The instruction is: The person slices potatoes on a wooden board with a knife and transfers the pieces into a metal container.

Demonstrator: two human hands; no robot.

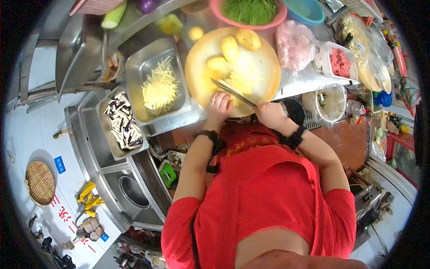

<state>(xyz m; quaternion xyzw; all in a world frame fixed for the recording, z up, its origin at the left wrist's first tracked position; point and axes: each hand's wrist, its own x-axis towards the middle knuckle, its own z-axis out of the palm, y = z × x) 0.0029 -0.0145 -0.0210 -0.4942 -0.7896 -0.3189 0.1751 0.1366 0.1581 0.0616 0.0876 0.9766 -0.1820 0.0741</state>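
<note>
My right hand (271, 116) is closed round the handle of a kitchen knife (233, 93), its blade slanting over the round cutting board (195, 67). My left hand (219, 106) rests at the board's near edge beside the blade, fingers curled down; anything beneath them is hidden. Just beyond the blade lies a heap of cut potato strips (244, 81). Farther back on the board are several whole peeled potatoes (229, 48). Left of the board, a steel pan (136, 67) holds more pale potato strips (160, 92).
Another steel tray (117, 154) holds eggplant strips (123, 120). Behind the board stands a pink basin (217, 15) of greens. To the right are a plastic bag (294, 45), a white container of minced meat (340, 62) and, lower down, a lined bin (330, 105).
</note>
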